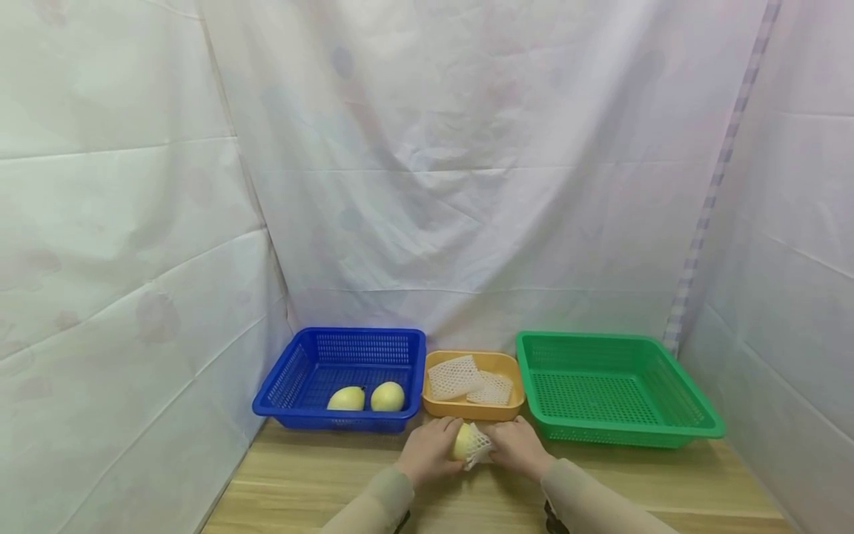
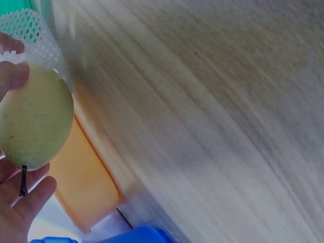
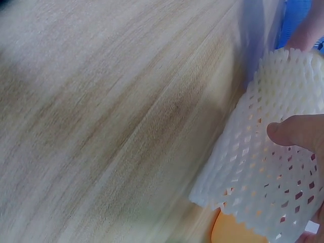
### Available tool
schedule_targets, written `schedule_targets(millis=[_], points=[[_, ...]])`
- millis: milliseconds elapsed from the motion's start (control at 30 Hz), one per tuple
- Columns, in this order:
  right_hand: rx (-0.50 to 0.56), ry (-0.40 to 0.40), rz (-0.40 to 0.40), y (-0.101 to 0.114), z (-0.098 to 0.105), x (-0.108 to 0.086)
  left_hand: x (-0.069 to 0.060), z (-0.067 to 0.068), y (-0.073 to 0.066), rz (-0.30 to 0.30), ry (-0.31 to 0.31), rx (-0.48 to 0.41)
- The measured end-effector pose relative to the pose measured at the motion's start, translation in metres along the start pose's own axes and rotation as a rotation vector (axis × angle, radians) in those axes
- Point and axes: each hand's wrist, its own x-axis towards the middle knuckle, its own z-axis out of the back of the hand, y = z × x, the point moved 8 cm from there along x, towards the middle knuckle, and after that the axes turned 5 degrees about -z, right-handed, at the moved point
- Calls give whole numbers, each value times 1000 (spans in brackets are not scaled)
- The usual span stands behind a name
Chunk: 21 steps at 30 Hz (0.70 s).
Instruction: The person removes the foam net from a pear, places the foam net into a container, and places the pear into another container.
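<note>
My left hand (image 1: 429, 451) holds a yellow-green pear (image 1: 460, 443) low over the table, in front of the orange tray. In the left wrist view the pear's dark stem points toward the palm side, between the fingers. A white foam net sleeve (image 3: 253, 152) covers the pear's other end. My right hand (image 1: 522, 448) grips this sleeve, its thumb lying across the mesh in the right wrist view. How far the sleeve reaches over the pear is partly hidden by the hands.
Two pears (image 1: 388, 397) lie in a blue basket (image 1: 340, 424) at the left. The orange tray (image 1: 440, 409) in the middle contains white foam nets (image 1: 455, 377). A green basket (image 1: 620, 432) stands at the right on the wooden table (image 1: 320, 475). White cloth (image 1: 427, 222) hangs behind and at both sides.
</note>
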Motion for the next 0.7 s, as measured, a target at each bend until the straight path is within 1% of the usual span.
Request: schedule_targets(millis=[267, 500, 700], points=[[31, 23, -31, -3, 1, 0, -2, 0, 4, 9, -15, -10], [37, 15, -24, -5, 3, 0, -6, 5, 7, 16, -23, -30], [32, 6, -7, -5, 6, -2, -9, 4, 9, 16, -28, -28]])
